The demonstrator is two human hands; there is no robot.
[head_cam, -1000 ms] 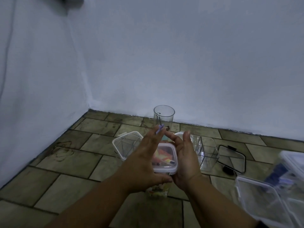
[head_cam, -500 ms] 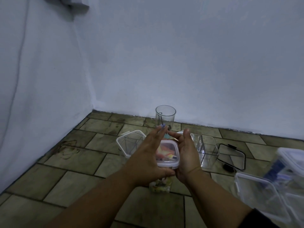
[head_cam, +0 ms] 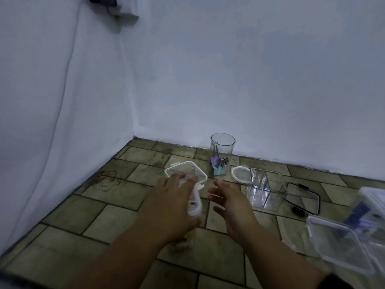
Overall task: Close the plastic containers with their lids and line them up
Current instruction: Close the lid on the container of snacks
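On the tiled floor (head_cam: 68, 215) near the wall corner, the left hand (head_cam: 173, 205) lies over a small white-rimmed container (head_cam: 194, 202), fingers (head_cam: 177, 178) curled on it; blur hides whether its lid is seated. The right hand (head_cam: 231, 203) hovers just beside, fingers spread, holding nothing. Behind stand a square open tub (head_cam: 185, 171), a tall clear jar (head_cam: 222, 151) and a divided clear box (head_cam: 266, 190), with a round lid (head_cam: 239, 174) and a black-rimmed lid (head_cam: 303, 198) lying loose.

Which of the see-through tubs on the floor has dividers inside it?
The clear rectangular container just right of the right hand: upright partition walls split its inside. The tall round cup by the wall has none.
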